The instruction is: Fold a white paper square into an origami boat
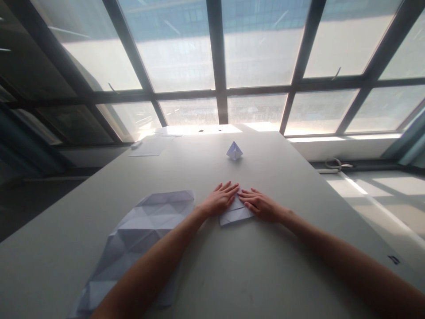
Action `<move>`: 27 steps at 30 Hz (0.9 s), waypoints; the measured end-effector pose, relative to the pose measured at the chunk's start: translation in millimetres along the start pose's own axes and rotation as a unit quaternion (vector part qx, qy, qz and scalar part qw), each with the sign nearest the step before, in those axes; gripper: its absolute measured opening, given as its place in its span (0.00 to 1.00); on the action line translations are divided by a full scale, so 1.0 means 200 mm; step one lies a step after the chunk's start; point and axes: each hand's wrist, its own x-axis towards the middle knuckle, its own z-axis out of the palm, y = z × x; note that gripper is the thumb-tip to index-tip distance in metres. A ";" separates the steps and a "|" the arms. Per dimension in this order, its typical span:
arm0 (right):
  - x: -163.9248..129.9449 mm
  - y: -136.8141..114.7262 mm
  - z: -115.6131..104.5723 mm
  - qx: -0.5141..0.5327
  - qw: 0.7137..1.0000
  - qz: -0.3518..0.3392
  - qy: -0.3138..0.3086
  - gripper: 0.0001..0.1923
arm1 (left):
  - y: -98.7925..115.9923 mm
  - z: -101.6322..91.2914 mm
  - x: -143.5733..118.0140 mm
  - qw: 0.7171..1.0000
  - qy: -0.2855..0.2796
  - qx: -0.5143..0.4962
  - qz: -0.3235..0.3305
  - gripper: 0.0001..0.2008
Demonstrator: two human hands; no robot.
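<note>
A small folded sheet of white paper lies flat on the white table in front of me. My left hand rests palm down on its left and upper part, fingers stretched out. From the other side, my right hand presses flat on the right part, its fingertips close to those of the left. Both hands cover the paper's upper portion, while its lower edge with a crosswise fold shows between them. Beyond the hands stands a small folded paper boat shape. Left of them, partly under my left forearm, spreads a large creased paper sheet.
Flat white sheets lie at the far left of the table. Large windows rise behind the far edge. A coiled cable is by the wall on the right. A small dark mark sits near the right edge.
</note>
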 end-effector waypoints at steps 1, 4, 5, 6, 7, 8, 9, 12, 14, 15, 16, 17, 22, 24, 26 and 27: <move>0.00 0.01 0.01 -0.001 1.000 -0.001 0.005 0.23 | 0.00 0.00 0.00 1.000 -0.008 0.004 0.003 0.25; 0.00 0.02 0.02 -0.003 1.000 -0.006 0.011 0.24 | 0.00 0.00 0.00 1.000 -0.025 0.011 0.011 0.25; 0.00 0.02 0.02 -0.004 1.000 -0.005 0.011 0.25 | 0.00 -0.01 0.01 0.999 -0.028 0.013 0.014 0.25; 0.00 0.03 0.03 -0.006 1.000 -0.004 0.011 0.25 | 0.01 -0.01 0.01 0.999 -0.031 0.015 0.016 0.25; 0.00 0.03 0.03 -0.008 1.000 -0.002 0.011 0.25 | 0.01 -0.02 0.01 0.999 -0.033 0.017 0.019 0.25; 0.00 0.03 0.03 -0.012 1.000 0.002 0.009 0.25 | 0.01 -0.02 0.01 0.999 -0.036 0.018 0.022 0.25; 0.00 0.03 0.02 -0.017 1.000 0.007 0.008 0.25 | 0.02 -0.02 0.01 0.999 -0.038 0.018 0.024 0.25; -0.01 0.03 0.01 -0.041 0.999 0.028 0.004 0.25 | 0.03 -0.03 0.00 0.999 -0.036 0.018 0.021 0.25; -0.01 0.03 0.00 -0.058 0.997 0.045 0.002 0.26 | 0.02 -0.04 -0.01 0.999 -0.033 0.017 0.018 0.26; -0.01 0.03 0.00 -0.065 0.996 0.055 0.001 0.26 | 0.02 -0.04 -0.01 0.999 -0.031 0.017 0.017 0.26; -0.01 0.03 0.00 -0.072 0.995 0.064 0.002 0.26 | 0.02 -0.04 -0.01 0.999 -0.030 0.016 0.019 0.26; -0.01 0.03 0.00 -0.079 0.994 0.073 0.002 0.26 | 0.02 -0.04 -0.01 0.999 -0.029 0.014 0.022 0.26; -0.01 0.05 0.02 -0.114 0.987 0.112 0.006 0.27 | 0.06 -0.04 0.00 0.997 -0.029 -0.010 0.067 0.25; -0.01 0.06 0.03 -0.123 0.984 0.129 0.008 0.28 | 0.08 -0.04 0.00 0.996 -0.029 -0.016 0.080 0.26; -0.01 0.06 0.03 -0.124 0.983 0.135 0.008 0.30 | 0.10 -0.04 0.00 0.996 -0.027 -0.018 0.086 0.30; -0.01 0.07 0.03 -0.122 0.984 0.132 0.008 0.31 | 0.11 -0.05 0.00 0.996 -0.025 -0.018 0.088 0.32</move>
